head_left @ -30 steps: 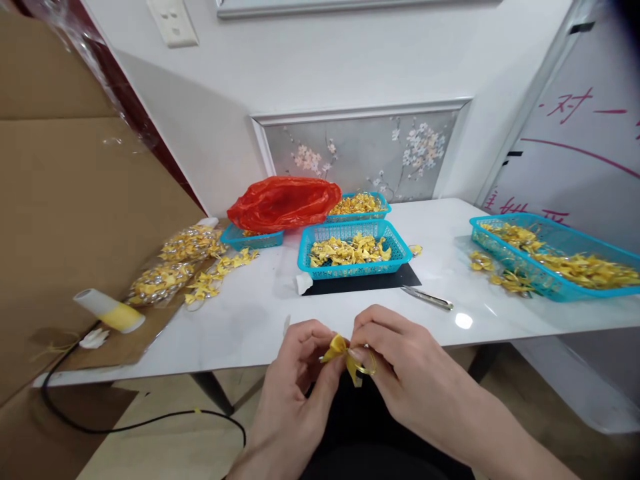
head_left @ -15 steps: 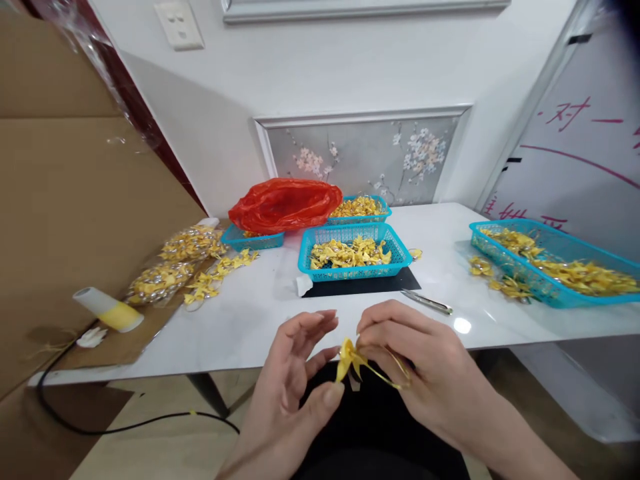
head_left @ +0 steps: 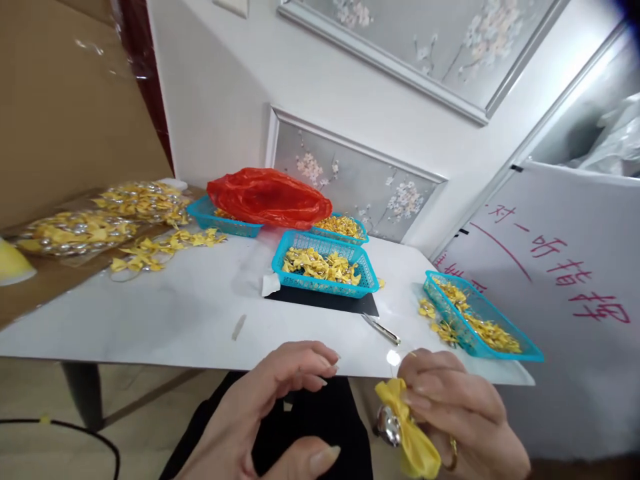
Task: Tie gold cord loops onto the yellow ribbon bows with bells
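My right hand (head_left: 463, 420) grips a yellow ribbon bow (head_left: 407, 430) with a small silver bell on it, low at the bottom right, below the table's front edge. My left hand (head_left: 273, 407) hovers to the left of it with fingers spread and nothing in it. On the white table (head_left: 165, 313) beyond the hands stands a blue basket (head_left: 325, 272) of yellow bows on a black mat. A second blue basket (head_left: 483, 327) of bows sits at the right end.
Metal tweezers (head_left: 381, 329) lie in front of the black mat. A red plastic bag (head_left: 267, 198) covers a basket at the back, with another basket (head_left: 340, 228) beside it. Loose bows and clear bags of bows (head_left: 75, 230) lie at the left. A whiteboard with red writing (head_left: 550, 267) leans at the right.
The view has swung left and tilted. My right hand has carried the bow down and right, away from my left hand, which let go of it and opened.
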{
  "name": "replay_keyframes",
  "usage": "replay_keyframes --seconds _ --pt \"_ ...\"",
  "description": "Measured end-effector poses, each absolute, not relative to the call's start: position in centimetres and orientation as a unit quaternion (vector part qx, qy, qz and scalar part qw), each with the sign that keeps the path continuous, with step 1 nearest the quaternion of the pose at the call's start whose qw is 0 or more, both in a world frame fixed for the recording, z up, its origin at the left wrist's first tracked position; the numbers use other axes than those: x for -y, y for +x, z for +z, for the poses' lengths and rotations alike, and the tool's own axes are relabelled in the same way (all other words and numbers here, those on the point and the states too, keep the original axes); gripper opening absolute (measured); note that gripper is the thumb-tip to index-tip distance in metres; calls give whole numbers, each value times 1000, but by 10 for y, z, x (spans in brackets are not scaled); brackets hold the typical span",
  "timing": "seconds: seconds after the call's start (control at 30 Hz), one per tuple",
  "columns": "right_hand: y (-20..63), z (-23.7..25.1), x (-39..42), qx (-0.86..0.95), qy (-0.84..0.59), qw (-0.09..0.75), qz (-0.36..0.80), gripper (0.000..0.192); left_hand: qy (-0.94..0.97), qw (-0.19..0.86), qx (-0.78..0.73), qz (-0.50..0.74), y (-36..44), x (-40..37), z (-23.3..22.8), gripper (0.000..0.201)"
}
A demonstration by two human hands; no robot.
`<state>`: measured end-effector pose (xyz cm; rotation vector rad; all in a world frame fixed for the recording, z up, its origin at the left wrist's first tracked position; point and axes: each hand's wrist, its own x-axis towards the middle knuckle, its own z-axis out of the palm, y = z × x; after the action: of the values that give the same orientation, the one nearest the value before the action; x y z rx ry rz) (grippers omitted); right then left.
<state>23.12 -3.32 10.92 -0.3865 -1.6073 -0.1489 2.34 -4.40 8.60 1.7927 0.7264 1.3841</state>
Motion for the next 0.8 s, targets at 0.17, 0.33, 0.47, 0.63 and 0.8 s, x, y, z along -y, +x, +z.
replay_keyframes --seconds 0.17,0.33,0.47,0.63,0.8 --pt "227 111 33 759 -179 624 -53 28 778 197 -209 558 28 49 107 36" --pt "220 123 38 833 -276 480 8 27 808 36 -282 516 34 49 108 37" --pt "212 131 39 846 -324 415 88 20 772 132 -351 513 31 45 99 38" --pt "201 146 37 819 -404 367 179 19 713 244 -374 541 27 44 100 32" --pt "198 160 29 802 -437 352 203 21 651 299 -391 579 26 48 99 19"
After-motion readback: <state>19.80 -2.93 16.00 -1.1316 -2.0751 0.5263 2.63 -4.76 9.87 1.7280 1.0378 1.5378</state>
